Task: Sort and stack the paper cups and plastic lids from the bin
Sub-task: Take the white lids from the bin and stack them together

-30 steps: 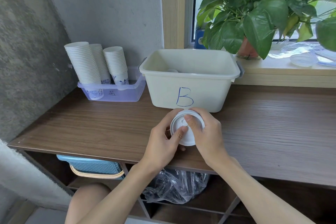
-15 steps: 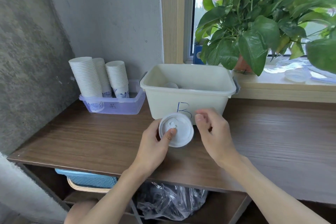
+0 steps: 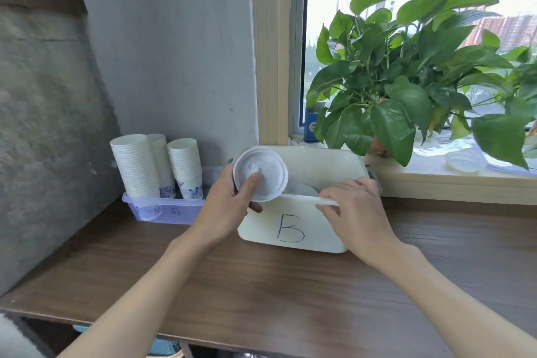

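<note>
A cream plastic bin (image 3: 293, 229) marked with a blue "B" stands on the wooden table. My left hand (image 3: 229, 203) holds a white plastic lid (image 3: 261, 173) upright over the bin's left front corner, thumb pressed on its face. My right hand (image 3: 357, 206) rests over the bin's front right rim, fingers spread and holding nothing. Another pale lid or cup (image 3: 302, 190) shows inside the bin, mostly hidden. Three stacks of white paper cups (image 3: 157, 168) stand in a clear purple tray (image 3: 165, 209) left of the bin.
The grey wall closes off the left side. A potted green plant (image 3: 406, 84) sits on the windowsill behind the bin, with a clear plastic lid (image 3: 465, 161) beside it. The wooden table (image 3: 261, 285) stretches toward me and to the right.
My left hand lifted the lid from in front of the bin up over its left rim. My right hand let go of the lid and moved to the bin's front right rim.
</note>
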